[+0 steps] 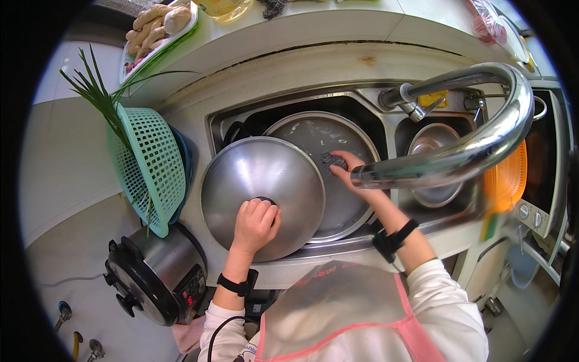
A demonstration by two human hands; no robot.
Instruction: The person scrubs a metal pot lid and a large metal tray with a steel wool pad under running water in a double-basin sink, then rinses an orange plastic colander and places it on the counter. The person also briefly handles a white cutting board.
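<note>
My left hand (258,225) grips the dark knob (263,199) of a domed metal wok lid (285,174), its outer side facing up. The lid overlaps the left part of a large round metal pan (312,131), which sits in the larger basin of a steel sink (380,113). Over the pan, my right hand (350,169) holds a steel wool scrubber (334,160) between thumb and fingers. Cloudy water with specks of foam shows in the pan. The spout of a chrome faucet (461,169) passes above my right wrist and hides part of it.
In the smaller basin stands a metal bowl (436,197). An orange plastic basket (511,172) is at the right. To the left are a green colander (158,158) with scallions (106,102) and an electric pressure cooker (156,271). A tray of ginger (149,29) rests on the back ledge.
</note>
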